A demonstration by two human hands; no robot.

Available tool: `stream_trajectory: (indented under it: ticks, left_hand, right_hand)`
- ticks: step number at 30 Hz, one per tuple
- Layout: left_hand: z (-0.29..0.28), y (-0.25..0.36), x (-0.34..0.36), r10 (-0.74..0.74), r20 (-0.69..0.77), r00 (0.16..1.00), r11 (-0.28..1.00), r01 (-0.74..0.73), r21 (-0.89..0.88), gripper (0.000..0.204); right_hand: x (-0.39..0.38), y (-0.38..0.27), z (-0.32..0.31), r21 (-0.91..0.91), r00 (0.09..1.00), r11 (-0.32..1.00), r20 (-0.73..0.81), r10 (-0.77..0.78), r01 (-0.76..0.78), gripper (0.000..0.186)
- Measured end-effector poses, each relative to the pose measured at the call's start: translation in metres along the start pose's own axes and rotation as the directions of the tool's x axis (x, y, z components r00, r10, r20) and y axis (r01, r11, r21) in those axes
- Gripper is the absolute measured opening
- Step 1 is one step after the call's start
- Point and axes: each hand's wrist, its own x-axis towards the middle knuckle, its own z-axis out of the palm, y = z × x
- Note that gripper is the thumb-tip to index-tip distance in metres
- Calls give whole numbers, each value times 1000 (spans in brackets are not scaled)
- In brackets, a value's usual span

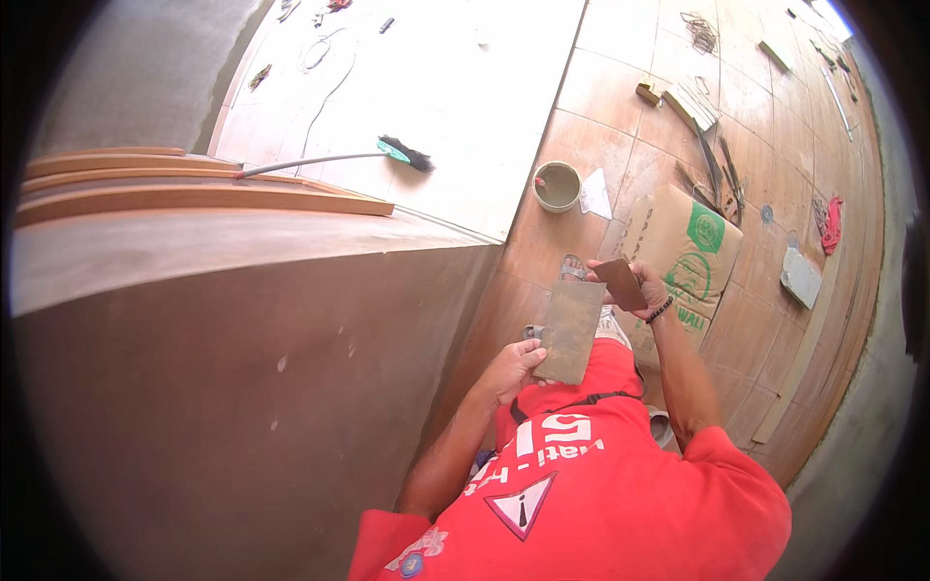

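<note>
between the two hands, a flat brown tile piece (570, 331) stands tilted above the red shirt (601, 484). left hand (513, 370) grips its lower edge; right hand (647, 283) is closed on a smaller dark tile piece (620, 284) just beside its top corner. beyond the right hand lies a paper sack (690, 250), farther off a bucket (557, 186) and a broom (387, 152).

I see a brown tiled floor (746, 320) | landmark: round bucket (557, 186) standing on it | pale scrap (595, 196) just right of bucket | printed paper sack (683, 254) lying flat farther right | red rag (831, 225) well right, beyond sack
</note>
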Motion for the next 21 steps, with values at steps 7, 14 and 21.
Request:
stream_trajectory:
  ticks: [7,14,21]
  left_hand:
    - [-20,25,24,-117,59,991,990,122,-77,30]
    - [-29,66,49,-172,-50,984,983,168,-67,29]
    - [-61,71,72,-158,-220,963,987,150,-51,23]
  right_hand:
    - [21,-4,-9,87,990,991,109,93,-103,63]
    - [25,17,-48,331,1000,944,8,1,-4,62]
    - [17,58,-34,415,970,878,-147,-194,239,59]
